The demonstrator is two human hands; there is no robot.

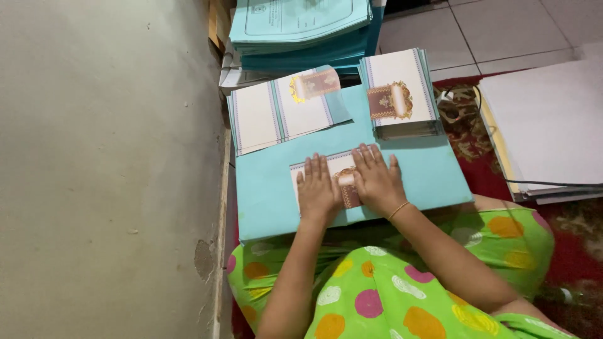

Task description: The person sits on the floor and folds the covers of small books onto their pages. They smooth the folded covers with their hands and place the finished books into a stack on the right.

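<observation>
Both of my hands lie flat on a folded white card (pixel 339 164) with a brown and gold ornament, which rests on a light blue board (pixel 270 188) across my lap. My left hand (pixel 317 191) covers the card's left half with fingers together. My right hand (pixel 377 179), with a thin gold bangle at the wrist, presses the right half. Beyond them, a fanned stack of unfolded cards (pixel 279 113) lies at the board's far left, and a thick stack of folded cards (pixel 399 94) sits at the far right.
A tall pile of teal paper sheets (pixel 301 28) stands beyond the board. A grey wall (pixel 107 169) runs along the left. White boards (pixel 543 129) lie on a red patterned carpet (pixel 483 169) to the right, with white floor tiles (pixel 496 31) behind.
</observation>
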